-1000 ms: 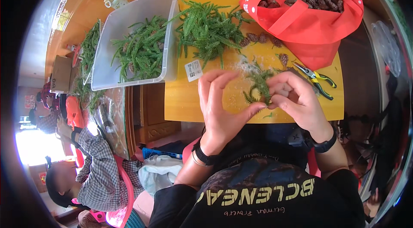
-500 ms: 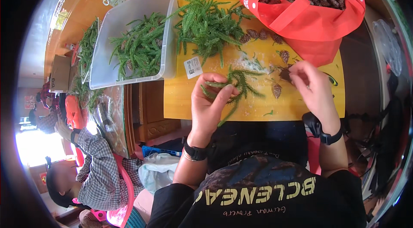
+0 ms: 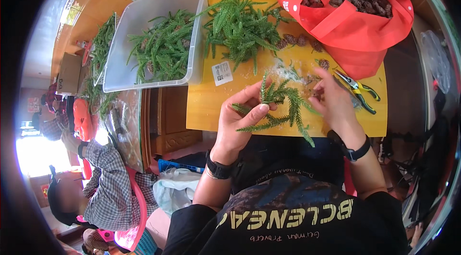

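My left hand grips a green needle-leaved sprig by its stems above the near edge of the yellow board. My right hand rests on the board just right of the sprig, fingers curled over a small brown cone; whether it grips the cone I cannot tell. A pile of the same green sprigs lies at the board's far side, with loose brown cones beside it. Each of my wrists wears a dark band.
A red bag full of brown cones stands at the far right. Yellow-handled pliers lie right of my right hand. A clear plastic tub holds more sprigs at the left. Another person in a checked shirt sits lower left.
My hands have moved apart. The left hand now holds the sprig alone, nearer to me, while the right hand has gone to a cone on the board.
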A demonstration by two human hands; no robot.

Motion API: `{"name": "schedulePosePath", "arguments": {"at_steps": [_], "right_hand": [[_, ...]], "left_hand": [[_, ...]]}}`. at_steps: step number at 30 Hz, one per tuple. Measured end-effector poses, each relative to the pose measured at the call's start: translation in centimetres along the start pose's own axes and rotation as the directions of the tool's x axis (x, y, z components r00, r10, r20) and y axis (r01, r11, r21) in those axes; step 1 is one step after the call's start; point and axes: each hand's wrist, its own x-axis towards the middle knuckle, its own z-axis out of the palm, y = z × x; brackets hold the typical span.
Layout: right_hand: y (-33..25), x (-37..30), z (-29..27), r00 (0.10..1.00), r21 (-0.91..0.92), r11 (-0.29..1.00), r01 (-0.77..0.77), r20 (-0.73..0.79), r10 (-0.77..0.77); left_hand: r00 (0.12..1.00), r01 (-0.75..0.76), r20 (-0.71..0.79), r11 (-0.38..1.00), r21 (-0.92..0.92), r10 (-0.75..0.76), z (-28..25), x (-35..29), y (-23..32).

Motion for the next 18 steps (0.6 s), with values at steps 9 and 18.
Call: {"name": "schedulePosePath", "arguments": {"at_steps": [9,18], "right_hand": [[-5.4,-1.4,-6.4,0.994,0.631,0.770,0.094,-0.107,-0.034],[-7.8,-2.1,-4.7,0.907,0.234,0.877,0.419,-0.145,-0.394]], "left_hand": [[0.993,-0.092,0.068,0.991,-0.098,0.099,0.2,0.4,-0.8],[0.951,-0.290,-0.003,0.894,0.342,0.310,0.9,0.0,-0.2]]}}
